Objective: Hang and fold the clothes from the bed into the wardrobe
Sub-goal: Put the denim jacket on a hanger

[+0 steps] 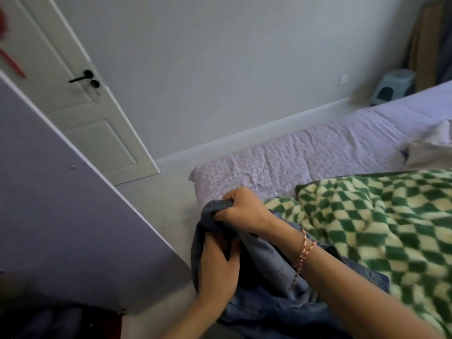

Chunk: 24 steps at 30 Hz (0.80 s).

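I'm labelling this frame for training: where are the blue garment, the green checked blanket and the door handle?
blue garment [264, 255], head view, on its pale central fold.
green checked blanket [367, 216], head view, on its middle.
door handle [80, 78], head view, on the black lever.

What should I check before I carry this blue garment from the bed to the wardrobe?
1. Right hand grips the blue garment: ok.
2. Left hand holds it too: ok.
3. Garment free of the green checked blanket: not ok, its lower part lies against it.
4. Garment folded: not ok, it is bunched.
5. Hanger ready: cannot tell, none in view.
6. Room in the wardrobe: cannot tell, its inside is out of view.
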Each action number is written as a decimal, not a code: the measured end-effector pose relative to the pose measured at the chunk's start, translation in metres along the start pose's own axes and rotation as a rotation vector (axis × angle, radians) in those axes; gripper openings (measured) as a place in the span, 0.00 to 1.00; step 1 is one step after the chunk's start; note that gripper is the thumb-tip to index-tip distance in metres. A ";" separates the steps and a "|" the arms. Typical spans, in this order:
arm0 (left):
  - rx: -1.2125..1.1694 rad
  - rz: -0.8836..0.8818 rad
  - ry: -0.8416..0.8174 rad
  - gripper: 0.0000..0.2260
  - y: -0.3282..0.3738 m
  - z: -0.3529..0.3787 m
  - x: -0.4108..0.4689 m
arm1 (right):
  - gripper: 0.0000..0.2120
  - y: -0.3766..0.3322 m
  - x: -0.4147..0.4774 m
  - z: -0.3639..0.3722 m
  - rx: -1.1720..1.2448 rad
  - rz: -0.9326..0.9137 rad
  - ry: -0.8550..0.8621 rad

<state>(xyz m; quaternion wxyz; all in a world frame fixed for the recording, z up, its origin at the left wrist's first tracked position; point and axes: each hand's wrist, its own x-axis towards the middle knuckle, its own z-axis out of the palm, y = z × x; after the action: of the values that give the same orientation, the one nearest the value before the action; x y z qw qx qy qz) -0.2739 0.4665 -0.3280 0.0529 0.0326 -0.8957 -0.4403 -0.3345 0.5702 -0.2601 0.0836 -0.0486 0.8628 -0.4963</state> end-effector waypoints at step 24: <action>-0.087 -0.146 0.588 0.16 -0.090 -0.476 -0.110 | 0.15 -0.343 -0.027 0.245 -0.010 -0.402 -0.527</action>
<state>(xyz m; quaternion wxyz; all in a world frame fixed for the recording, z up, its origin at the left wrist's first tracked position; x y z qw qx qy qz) -0.1046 0.0499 -0.1180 0.2796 0.2206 -0.8176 -0.4525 -0.2609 0.1940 -0.0821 0.2040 -0.3449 0.7872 -0.4688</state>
